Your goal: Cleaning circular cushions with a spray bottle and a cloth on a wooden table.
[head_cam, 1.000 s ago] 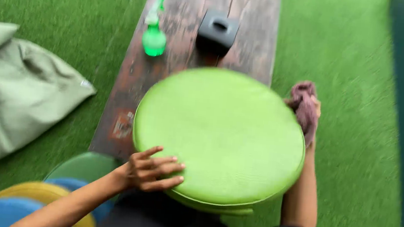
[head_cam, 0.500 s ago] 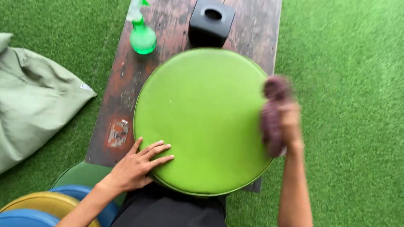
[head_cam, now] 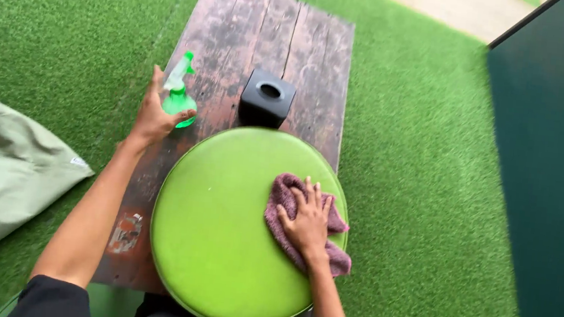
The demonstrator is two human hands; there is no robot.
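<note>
Right hand (head_cam: 307, 221) flat on fuzzy cloth (head_cam: 303, 229); left hand (head_cam: 154, 115) grips plastic spray bottle (head_cam: 179, 93)

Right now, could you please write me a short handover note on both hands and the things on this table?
Left hand: closed around the green spray bottle, which stands on the wooden table.
Right hand: flat on the purple cloth, pressed on the round green cushion.
Black box: just behind the cushion.
Done: cloth is on the cushion's right side.
Left: the cushion's left side, not under the cloth.
</note>
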